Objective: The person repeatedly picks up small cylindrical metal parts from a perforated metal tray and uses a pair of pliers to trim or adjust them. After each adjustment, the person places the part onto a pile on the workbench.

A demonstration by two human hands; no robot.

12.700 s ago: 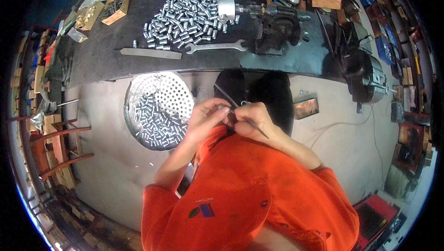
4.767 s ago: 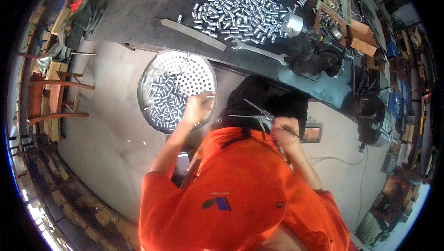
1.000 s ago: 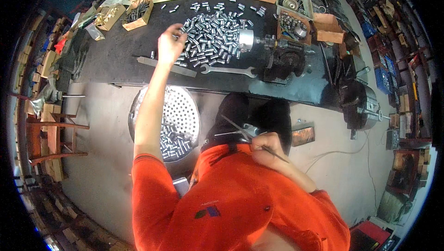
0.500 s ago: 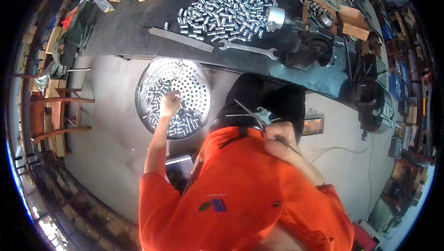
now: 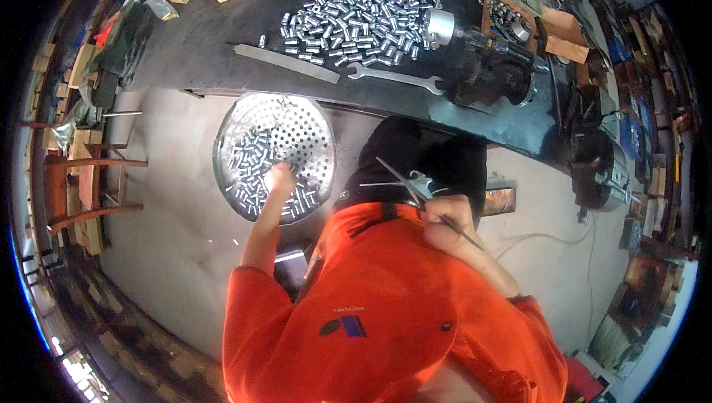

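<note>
My left hand (image 5: 281,179) reaches down into a round perforated metal pan (image 5: 317,122), over a heap of small shiny metal cylinders (image 5: 251,152). Its fingers are drawn together, and what they hold, if anything, is too small to make out. In front of my waist, my right hand (image 5: 448,223) is closed round a long, thin, dark pointed rod (image 5: 393,171), which slants up to the left. Beside that rod, near my knuckles, shows a silvery metal piece (image 5: 421,183) whose kind I cannot tell.
On the dark workbench (image 5: 185,50) ahead lie a large pile of metal cylinders (image 5: 356,21), a flat metal bar (image 5: 285,64) and an open-end wrench (image 5: 397,77). A machine with a silver chuck (image 5: 439,27) stands to their right. A wooden chair (image 5: 93,162) is at far left.
My left hand has moved a little toward me and to the right within the pan. My right hand keeps its grip on the rod. The whole view has shifted slightly.
</note>
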